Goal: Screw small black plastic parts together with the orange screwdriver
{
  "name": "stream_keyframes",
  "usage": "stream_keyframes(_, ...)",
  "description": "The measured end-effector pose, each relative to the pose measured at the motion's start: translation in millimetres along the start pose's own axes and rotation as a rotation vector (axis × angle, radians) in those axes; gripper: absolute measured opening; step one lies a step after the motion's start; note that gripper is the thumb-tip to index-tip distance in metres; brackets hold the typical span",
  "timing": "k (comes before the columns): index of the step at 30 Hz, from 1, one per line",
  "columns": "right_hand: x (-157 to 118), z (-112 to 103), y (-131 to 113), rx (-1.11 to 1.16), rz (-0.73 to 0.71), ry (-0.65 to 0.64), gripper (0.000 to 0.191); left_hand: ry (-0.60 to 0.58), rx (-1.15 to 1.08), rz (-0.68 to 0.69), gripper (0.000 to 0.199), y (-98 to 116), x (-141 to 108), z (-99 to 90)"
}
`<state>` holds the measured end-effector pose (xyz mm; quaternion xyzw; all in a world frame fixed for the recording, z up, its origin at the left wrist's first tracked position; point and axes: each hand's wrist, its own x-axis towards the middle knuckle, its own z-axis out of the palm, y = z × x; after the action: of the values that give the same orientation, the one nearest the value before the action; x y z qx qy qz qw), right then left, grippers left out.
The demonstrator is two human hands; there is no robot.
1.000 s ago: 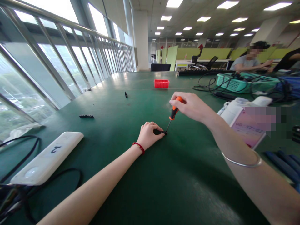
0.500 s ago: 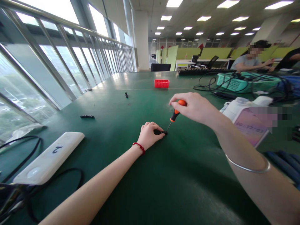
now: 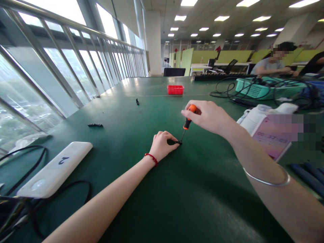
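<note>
On the green table (image 3: pixel 141 209), my left hand (image 3: pixel 162 146) pinches a small black part (image 3: pixel 172 142) and holds it against the surface. My right hand (image 3: pixel 205 116) grips an orange-and-black screwdriver (image 3: pixel 187 123) by its handle. The screwdriver leans slightly, and its tip meets the right end of the black part, beside my left fingertips. Further off lie a small black piece (image 3: pixel 137 101) and a longer black piece (image 3: pixel 95 125), both to the left. A red tray (image 3: pixel 175 89) stands beyond my hands.
A white power bank (image 3: pixel 55 170) and cables are at the left. At the right are a white bottle (image 3: pixel 255 116), a phone showing a timer (image 3: pixel 272 138), and a teal basket (image 3: pixel 268 88) with black cables. A person sits at the far right.
The screwdriver stands more upright, and the fingers of my right hand have shifted around its handle. My left hand keeps its hold on the black part.
</note>
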<state>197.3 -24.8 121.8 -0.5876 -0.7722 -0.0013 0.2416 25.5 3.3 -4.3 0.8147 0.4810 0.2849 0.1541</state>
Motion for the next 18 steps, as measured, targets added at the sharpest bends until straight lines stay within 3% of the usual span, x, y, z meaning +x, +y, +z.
stream_keyframes(2, -0.2, -0.9, -0.2, 0.0, 0.012, 0.003, 0.041, 0.0, -0.003, -0.001, 0.012, -0.1, 0.0, 0.2)
stream_keyframes(7, 0.0, -1.9, 0.7, 0.003, -0.013, 0.009, 0.022, -0.006, 0.0, -0.01, 0.012, 1.8, -0.4, -1.1)
stream_keyframes(11, 0.2, -1.4, 2.2, -0.037, 0.018, 0.002, 0.035, -0.002, -0.002, -0.016, 0.012, 3.1, -0.7, -2.2)
stream_keyframes(15, 0.0, -1.5, 2.0, -0.016, -0.017, -0.001, 0.023, -0.008, 0.003, -0.013, 0.012, 2.2, -0.5, -1.3)
stream_keyframes(18, -0.3, -2.1, 1.2, -0.009, -0.002, -0.011, 0.026, -0.007, 0.005, -0.006, 0.012, 1.9, 0.0, -0.5)
